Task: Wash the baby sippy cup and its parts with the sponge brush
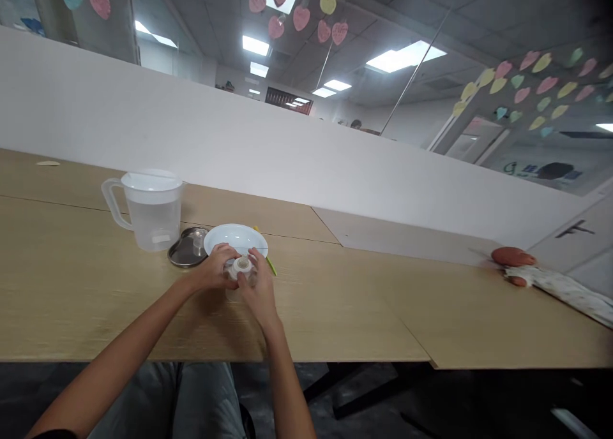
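Close to the table's front edge, my left hand (216, 268) and my right hand (258, 289) are closed around a small, round, whitish see-through object (242, 265) with a ring-shaped top. My fingers hide much of its sides, and its exact kind is unclear. Just beyond my fingertips stands a white bowl (235, 232). A yellow-green stick-like item (272, 266) pokes out to the right of the bowl. Left of the bowl is a dark, shiny metal tray (181, 255) holding a small clear cup (198, 241).
A translucent pitcher (156, 219) with its handle to the left stands behind the tray. The wooden table (335, 305) runs along a white wall (287, 164) below glass with heart-shaped notes. At far right lie a reddish-brown item (512, 256) and white patterned cloth (569, 292).
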Demonstrator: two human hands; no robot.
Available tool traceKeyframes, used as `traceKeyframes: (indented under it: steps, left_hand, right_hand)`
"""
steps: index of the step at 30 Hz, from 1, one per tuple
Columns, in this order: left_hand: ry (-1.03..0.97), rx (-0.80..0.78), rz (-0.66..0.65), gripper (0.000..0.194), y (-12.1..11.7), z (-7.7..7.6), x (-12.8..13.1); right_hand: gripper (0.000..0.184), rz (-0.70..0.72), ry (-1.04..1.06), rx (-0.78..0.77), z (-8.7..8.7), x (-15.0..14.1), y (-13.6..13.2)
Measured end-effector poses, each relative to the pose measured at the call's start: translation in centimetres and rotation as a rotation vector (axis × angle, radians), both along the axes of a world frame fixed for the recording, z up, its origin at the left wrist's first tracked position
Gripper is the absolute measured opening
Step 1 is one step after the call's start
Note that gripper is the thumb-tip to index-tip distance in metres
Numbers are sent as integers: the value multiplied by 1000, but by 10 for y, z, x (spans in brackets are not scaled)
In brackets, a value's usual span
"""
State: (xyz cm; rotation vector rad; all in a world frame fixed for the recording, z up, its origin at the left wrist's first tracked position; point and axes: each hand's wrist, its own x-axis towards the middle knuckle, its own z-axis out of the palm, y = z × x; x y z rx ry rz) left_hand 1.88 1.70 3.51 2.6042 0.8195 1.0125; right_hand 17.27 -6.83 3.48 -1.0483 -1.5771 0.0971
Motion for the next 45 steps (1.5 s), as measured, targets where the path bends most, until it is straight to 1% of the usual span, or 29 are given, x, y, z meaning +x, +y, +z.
traceKeyframes:
  steps: [2, 5, 7, 9, 11, 13, 15, 18, 21, 23, 27, 28, 29, 30, 31, 33, 34, 35, 37, 40, 42, 45]
  left_hand:
    - [10, 7, -14, 46, 1, 0, 0]
    - [-1, 35, -24, 43, -1, 2, 1]
    - [-9, 50, -32, 40, -3, 3, 2]
    - [-16, 57, -33, 37, -4, 3, 3]
    - [-21, 51, -22, 35, -4, 4, 3]
    - [-15, 29, -8, 33, -4, 4, 3]
    - [2, 2, 2, 34, -4, 5, 3]
    - [38, -26, 23, 36, -7, 7, 4]
    - [61, -25, 45, 35, -11, 8, 6]
    - [59, -15, 49, 39, -12, 7, 7]
    - [20, -20, 21, 67, -7, 10, -3]
    - [-15, -27, 19, 69, -4, 11, -8]
    - [-71, -33, 34, 66, -1, 12, -14]
    - [-146, -31, 70, 59, 4, 13, -21]
    - [-235, -17, 139, 51, 9, 12, -28]
    - [-380, 19, 349, 43, 21, 7, -41]
    - [-389, 39, 457, 41, 28, 2, -46]
    - [-352, 48, 540, 40, 34, -4, -50]
    - [-198, 27, 625, 42, 46, -17, -55]
    - [18, 8, 655, 43, 57, -33, -57]
    - [86, 14, 678, 40, 58, -37, -56]
    - [121, 5, 751, 32, 53, -33, -54]
  right_hand:
    - [50, 4, -6, -19, -2, -5, 0]
    - [53, -88, 0, 2, -9, -11, -6]
    - [53, -141, -13, 10, -10, -10, -7]
    - [55, -135, -49, -21, -8, -4, -2]
    - [55, -82, -89, -89, -4, 3, 6]
    - [55, -91, -75, -154, -1, 5, 12]
    - [50, -168, -27, -168, -1, 1, 15]
    - [39, -317, 17, -114, -6, -12, 15]
    - [41, -394, 13, -86, -11, -20, 15]
    - [47, -397, 18, -75, -14, -19, 14]
    - [61, -346, 56, -59, -24, -10, 9]
    - [59, -325, 75, -45, -27, -8, 7]
    - [56, -306, 108, -28, -29, -5, 4]
    - [54, -299, 147, -9, -31, -3, 2]
    - [53, -305, 189, 4, -33, -2, 0]
    - [50, -320, 267, 6, -34, 1, -3]
    - [50, -328, 297, -2, -34, 2, -4]
    - [49, -332, 318, -13, -34, 2, -4]
    - [50, -339, 337, -31, -34, 2, -3]
    - [51, -347, 351, -48, -34, 1, -1]
    - [50, -352, 360, -57, -34, 1, 0]
    - [48, -364, 348, -64, -34, 0, 0]
